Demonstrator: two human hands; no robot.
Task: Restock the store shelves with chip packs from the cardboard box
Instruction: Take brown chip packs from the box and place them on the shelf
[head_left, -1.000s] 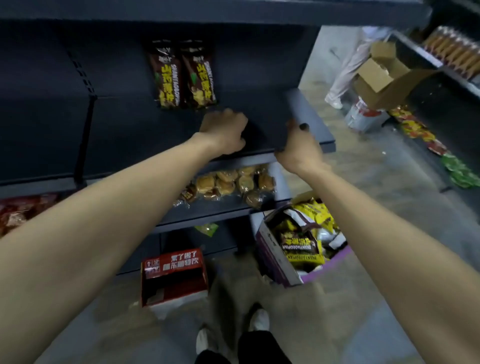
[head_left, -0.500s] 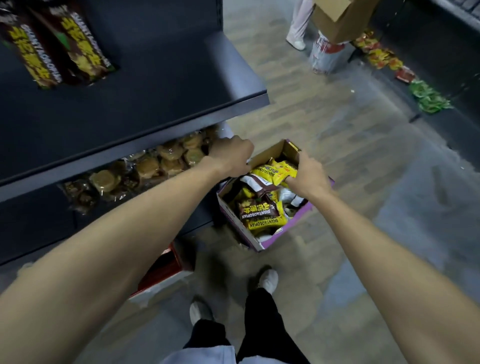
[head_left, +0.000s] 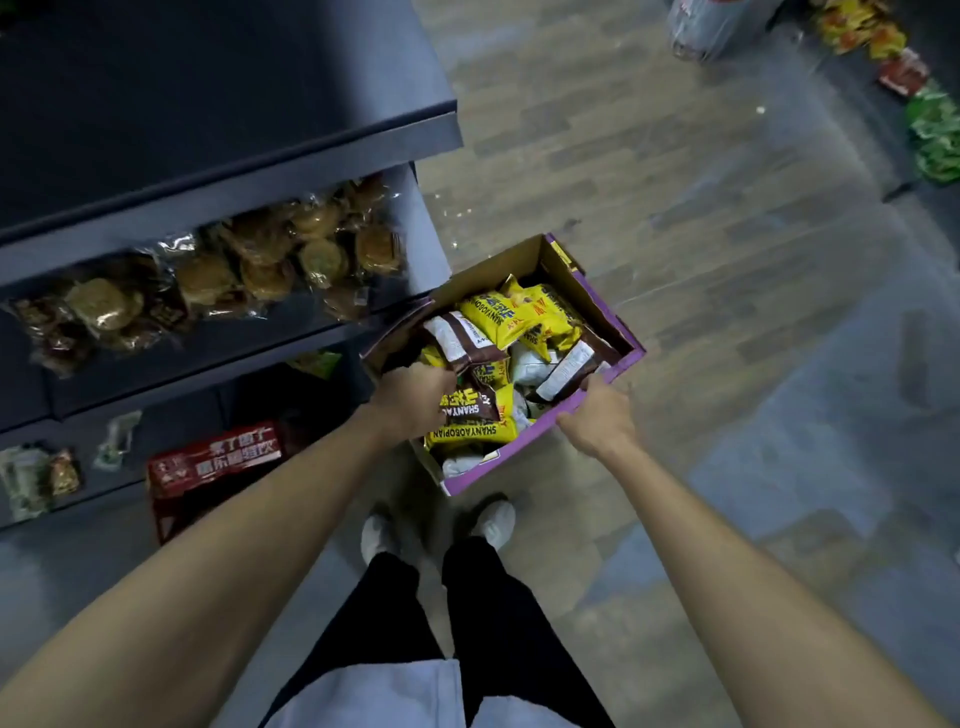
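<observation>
Floor (head_left: 649, 156): planks beside the dark shelf (head_left: 260, 156).
Cardboard box (head_left: 524, 460): on it, at my feet.
Left hand (head_left: 415, 400): down from the shelf, fingers curled round a brown chip pack (head_left: 475, 387) inside.
Right hand (head_left: 597, 421): lowered too, fingers gripping the box rim.

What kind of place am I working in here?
Most likely a shop aisle mid-restock: dark shelving holds bagged pastries, an open cardboard box of yellow-and-brown chip packs sits on the floor, and more snack packs lie along the opposite side.
</observation>
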